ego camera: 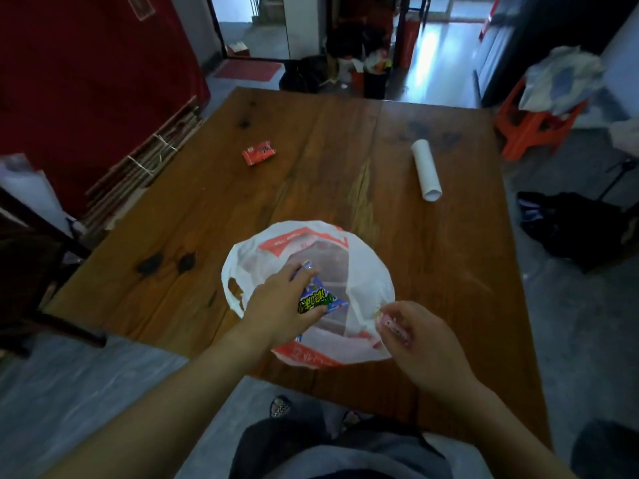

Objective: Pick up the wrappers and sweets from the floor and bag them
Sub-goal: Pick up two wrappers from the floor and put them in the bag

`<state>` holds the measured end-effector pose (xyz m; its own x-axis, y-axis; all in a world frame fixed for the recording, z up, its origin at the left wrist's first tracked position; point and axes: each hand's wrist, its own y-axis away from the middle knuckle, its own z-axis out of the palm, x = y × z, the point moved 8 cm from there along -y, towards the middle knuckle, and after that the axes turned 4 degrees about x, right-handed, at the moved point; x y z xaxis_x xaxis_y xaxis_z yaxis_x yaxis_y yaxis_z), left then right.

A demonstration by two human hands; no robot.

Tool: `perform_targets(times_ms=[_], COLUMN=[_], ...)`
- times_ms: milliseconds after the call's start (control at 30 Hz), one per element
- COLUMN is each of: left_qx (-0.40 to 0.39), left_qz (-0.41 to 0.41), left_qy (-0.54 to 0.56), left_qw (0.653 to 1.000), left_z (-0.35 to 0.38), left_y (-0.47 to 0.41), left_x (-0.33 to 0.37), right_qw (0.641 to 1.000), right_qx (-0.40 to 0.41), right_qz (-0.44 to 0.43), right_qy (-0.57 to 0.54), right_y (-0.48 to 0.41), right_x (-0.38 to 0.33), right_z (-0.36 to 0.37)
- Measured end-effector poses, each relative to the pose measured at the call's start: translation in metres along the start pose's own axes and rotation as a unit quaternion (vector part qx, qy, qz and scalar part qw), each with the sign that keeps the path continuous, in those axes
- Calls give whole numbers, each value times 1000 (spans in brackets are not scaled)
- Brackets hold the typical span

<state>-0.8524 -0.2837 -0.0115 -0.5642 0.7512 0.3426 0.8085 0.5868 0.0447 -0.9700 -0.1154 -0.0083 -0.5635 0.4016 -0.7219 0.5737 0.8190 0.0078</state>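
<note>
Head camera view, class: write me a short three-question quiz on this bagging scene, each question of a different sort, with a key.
1. True or false: the left hand holds a blue and green wrapper over the open white plastic bag.
2. Which lies nearer the bag: A, the red packet, or B, the white tube?
3. What does the right hand pinch besides a small pink sweet?

Key: 1 true; 2 B; 3 the bag's rim.
</note>
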Motion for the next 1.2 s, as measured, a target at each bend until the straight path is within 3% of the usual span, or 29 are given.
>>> perform_targets(times_ms=[367, 433, 533, 667, 800, 933, 1200], left_qx=[-65, -38, 69, 194, 151, 114, 61], left_qz=[-80, -76, -64, -35, -106, -138, -53], left_qy=[-40, -10, 75, 60, 38, 141, 214], left_qw=[994, 996, 993, 979, 982, 974, 973], left_z=[55, 42, -3, -53, -39, -23, -17], left_y=[-58, -54, -46, -52, -73, -82, -99], left_x=[-24, -19, -19, -44, -85, -98, -91], right_qw=[999, 999, 999, 999, 999, 999, 995], right_qx=[-33, -39, -40, -32, -21, -10, 58], right_qz=[15, 9, 1, -7, -1, 30, 83], right_qy=[16, 12, 2, -5, -35, -43, -8], right_y=[-51, -58, -69, -81, -88, -88, -89], right_x=[26, 25, 20, 10, 4, 2, 5], right_z=[5, 8, 13, 19, 22, 25, 15])
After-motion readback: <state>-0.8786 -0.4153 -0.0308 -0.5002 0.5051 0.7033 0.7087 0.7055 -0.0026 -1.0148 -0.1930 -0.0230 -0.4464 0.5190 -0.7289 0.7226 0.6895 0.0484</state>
